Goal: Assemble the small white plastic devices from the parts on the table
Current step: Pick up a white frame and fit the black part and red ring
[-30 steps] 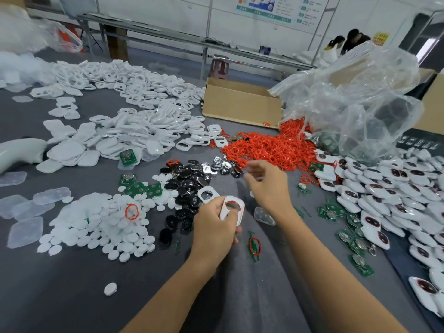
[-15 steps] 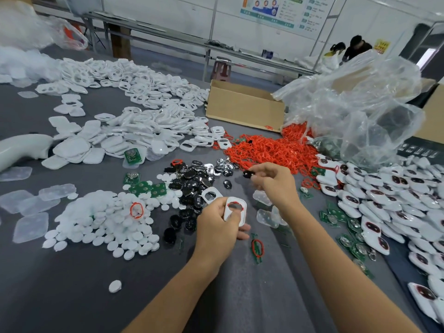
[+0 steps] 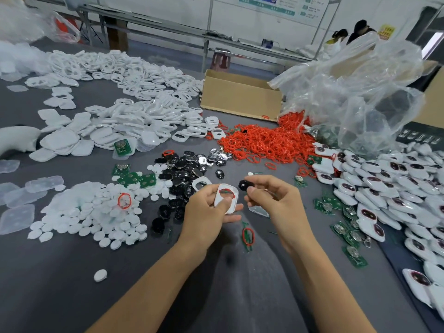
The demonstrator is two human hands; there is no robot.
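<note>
Your left hand (image 3: 206, 210) gripping a white shell (image 3: 234, 197), right hand (image 3: 274, 198) pinching a black button (image 3: 245, 185), grey table (image 3: 60, 284) heaped with parts (image 3: 134, 126), bench (image 3: 168, 22) behind

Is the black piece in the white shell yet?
Out. The right hand pinches the black piece just beside the white shell, held by the left hand.

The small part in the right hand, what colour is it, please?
The small part is glossy black; the head view shows it best.

Bright even indoor light, soft shadows, wide-angle bending at edges, slight overall softness
</note>
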